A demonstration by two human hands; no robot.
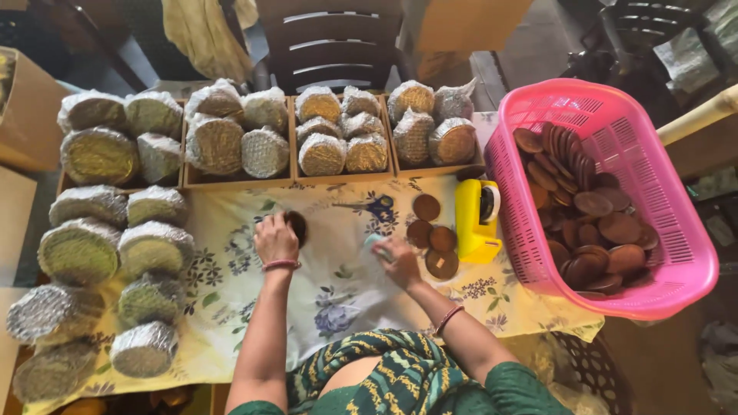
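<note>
Floral cloth covers the desk (254, 323) before me. My left hand (275, 240) has its grip closed on a brown disc (297, 225); my right hand (396, 260) pinches a pale green object (374, 244), beside loose discs (432, 235), a yellow tape dispenser (475, 219) and a pink basket (661, 200).

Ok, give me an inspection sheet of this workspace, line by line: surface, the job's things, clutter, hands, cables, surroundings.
Surface: table under a floral cloth, mostly covered at its edges.
Job's things: left hand holds a brown disc; right hand rests on a small pale green thing; four loose brown discs beside it.
Clutter: yellow tape dispenser; pink basket full of brown discs; wrapped stacks at left; wooden trays of wrapped stacks at the far edge.
Hands: both bare, bangles on the wrists.
Cables: nothing seen.
Surroundings: dark chair behind the table, cardboard boxes at left.
</note>
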